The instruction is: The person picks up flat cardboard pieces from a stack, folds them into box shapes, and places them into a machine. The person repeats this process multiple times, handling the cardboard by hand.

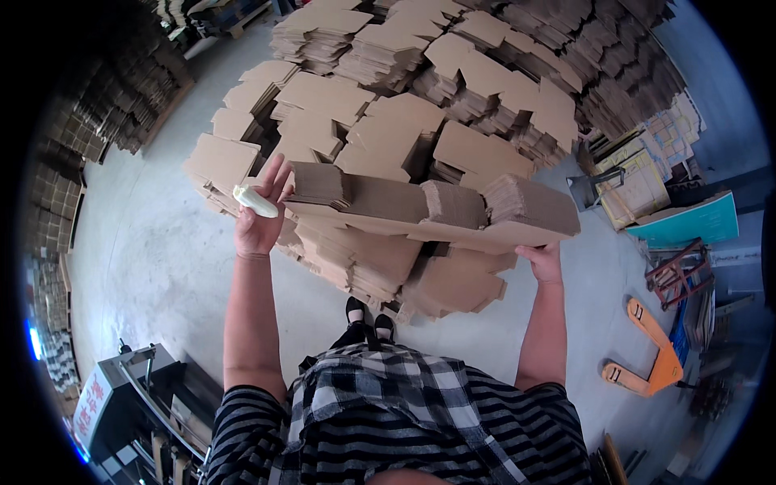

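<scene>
A thick bundle of flat die-cut cardboard blanks (388,202) stands on edge in front of me, spanning the gap between my two hands. My left hand (263,212) is upright at its left end, fingers stretched out and the palm side turned toward the cardboard. A white cover or wrap (255,201) is on the thumb of that hand. At the bundle's lower right corner my right hand (544,263) is closed, with the thumb in front and the other fingers hidden behind the cardboard. Whether the pile beneath supports the bundle, I cannot tell.
Several stacks of cardboard blanks (396,129) fill the area ahead. An orange pallet jack (659,365) is at the right on the grey floor (133,242). A machine (133,404) stands lower left. Boards (687,222) and a reddish metal frame (681,273) lie along the right.
</scene>
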Tool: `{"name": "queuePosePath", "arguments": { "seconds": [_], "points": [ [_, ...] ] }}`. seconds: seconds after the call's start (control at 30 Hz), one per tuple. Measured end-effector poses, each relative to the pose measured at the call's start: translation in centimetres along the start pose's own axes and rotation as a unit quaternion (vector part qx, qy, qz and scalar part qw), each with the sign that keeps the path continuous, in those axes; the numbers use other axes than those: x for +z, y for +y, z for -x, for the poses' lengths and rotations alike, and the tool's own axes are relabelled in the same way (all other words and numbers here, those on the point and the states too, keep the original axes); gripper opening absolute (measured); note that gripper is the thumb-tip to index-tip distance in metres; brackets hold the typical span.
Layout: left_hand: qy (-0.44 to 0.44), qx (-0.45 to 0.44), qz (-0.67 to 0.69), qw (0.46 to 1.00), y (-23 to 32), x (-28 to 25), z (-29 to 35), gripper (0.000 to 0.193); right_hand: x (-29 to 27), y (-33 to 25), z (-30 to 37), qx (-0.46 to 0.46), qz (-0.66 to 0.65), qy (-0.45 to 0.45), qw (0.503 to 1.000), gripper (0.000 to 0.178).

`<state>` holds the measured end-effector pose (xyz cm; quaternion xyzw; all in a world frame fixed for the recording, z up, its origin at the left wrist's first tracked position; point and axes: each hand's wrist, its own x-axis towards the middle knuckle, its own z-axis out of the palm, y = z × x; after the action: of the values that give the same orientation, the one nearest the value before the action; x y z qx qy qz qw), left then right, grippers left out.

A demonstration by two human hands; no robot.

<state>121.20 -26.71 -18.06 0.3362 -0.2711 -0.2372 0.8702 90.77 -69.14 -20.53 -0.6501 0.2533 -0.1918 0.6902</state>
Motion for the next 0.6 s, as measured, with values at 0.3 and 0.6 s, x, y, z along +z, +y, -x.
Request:
{"name": "queuePosePath", "arguments": {
  "seconds": [0.3, 0.6],
  "points": [
    [0.012, 0.04, -0.104, 0.994, 2.0, 2.5, -0.1, 0.041, -0.8, -0.8, 0.1, 0.036, 0.122, -0.037, 0.991, 0.055],
    [-0.101, 0.102, -0.236, 0.961, 5.4, 13.8, 0.2, 0.032, -0.5, -1.9, 0.2, 0.014, 0.174, -0.086, 0.981, 0.053]
  ]
}}
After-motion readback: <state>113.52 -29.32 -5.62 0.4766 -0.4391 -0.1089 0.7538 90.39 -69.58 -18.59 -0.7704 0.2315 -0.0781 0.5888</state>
